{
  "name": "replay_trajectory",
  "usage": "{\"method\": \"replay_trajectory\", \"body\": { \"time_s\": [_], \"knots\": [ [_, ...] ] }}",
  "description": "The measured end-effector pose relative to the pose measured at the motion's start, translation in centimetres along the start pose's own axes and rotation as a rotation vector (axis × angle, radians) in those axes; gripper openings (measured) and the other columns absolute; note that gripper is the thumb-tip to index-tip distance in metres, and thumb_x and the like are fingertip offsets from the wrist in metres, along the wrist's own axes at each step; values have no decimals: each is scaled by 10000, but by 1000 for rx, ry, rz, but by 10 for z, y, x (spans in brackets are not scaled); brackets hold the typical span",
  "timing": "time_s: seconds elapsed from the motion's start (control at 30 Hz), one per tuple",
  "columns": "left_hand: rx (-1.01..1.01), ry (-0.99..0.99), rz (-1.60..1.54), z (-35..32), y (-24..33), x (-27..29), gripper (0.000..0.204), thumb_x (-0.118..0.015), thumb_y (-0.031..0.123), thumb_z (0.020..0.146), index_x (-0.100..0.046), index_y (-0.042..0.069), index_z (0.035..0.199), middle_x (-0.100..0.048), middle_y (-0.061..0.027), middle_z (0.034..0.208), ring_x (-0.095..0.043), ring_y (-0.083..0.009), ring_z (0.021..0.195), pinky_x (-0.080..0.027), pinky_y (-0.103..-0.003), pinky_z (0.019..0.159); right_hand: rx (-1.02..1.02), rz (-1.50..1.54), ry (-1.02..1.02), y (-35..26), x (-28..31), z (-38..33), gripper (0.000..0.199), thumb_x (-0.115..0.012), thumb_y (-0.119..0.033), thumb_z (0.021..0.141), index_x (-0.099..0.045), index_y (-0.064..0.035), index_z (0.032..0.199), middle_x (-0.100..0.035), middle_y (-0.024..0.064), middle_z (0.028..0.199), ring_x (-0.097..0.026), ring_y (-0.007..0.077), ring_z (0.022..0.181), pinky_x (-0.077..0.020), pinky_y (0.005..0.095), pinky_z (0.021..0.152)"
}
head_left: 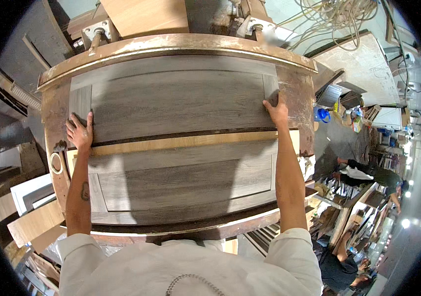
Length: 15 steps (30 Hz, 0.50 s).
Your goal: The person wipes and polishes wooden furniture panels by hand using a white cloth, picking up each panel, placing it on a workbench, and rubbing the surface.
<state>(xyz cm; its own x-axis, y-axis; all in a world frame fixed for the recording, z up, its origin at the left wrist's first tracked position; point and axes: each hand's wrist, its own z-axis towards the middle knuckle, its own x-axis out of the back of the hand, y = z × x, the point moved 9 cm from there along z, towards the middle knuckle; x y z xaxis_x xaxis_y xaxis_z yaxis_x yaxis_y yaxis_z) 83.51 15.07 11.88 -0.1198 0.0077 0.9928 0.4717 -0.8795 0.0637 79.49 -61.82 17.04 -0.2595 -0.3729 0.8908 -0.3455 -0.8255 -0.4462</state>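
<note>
A grey wood-grain cabinet door (171,98) with a raised frame lies flat on the far half of a worn brown press bed. My left hand (80,132) rests on its near left corner, fingers spread over the frame. At the right end my right hand (278,112) grips the edge, thumb on top; its lower fingers are hidden. Nearer to me lies a second grey cabinet door (186,182), between my forearms. A light-wood strip (186,143) shows between the two doors.
A rusty metal beam (181,42) with bolted clamps spans the far side. A tape roll (56,163) sits by my left forearm. Boards (33,222) are stacked at left. At right are a blue jug (322,115), tangled hoses (341,19) and two people among wood scraps.
</note>
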Motion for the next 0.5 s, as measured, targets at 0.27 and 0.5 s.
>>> {"method": "replay_trajectory", "body": {
  "time_s": [0.27,0.5],
  "knots": [
    [34,-199,-21,-18,-15,21,927,-423,694,821,-194,50,1448,-183,-290,1459,-207,-437,1342,-152,-559,1075,-171,-225,-4,20,-28,-38,827,-543,-587,827,-382,38,1343,-430,246,1340,-390,404,1246,-286,475,1048],
    [258,-88,-58,-16,-8,32,998,-278,758,814,-110,10,1453,-65,-302,1481,-10,-426,1389,59,-624,1056,-310,-569,69,-11,-45,-43,803,-289,-672,885,-304,-62,1406,-392,215,1358,-412,380,1212,-360,505,954]
  ]
}}
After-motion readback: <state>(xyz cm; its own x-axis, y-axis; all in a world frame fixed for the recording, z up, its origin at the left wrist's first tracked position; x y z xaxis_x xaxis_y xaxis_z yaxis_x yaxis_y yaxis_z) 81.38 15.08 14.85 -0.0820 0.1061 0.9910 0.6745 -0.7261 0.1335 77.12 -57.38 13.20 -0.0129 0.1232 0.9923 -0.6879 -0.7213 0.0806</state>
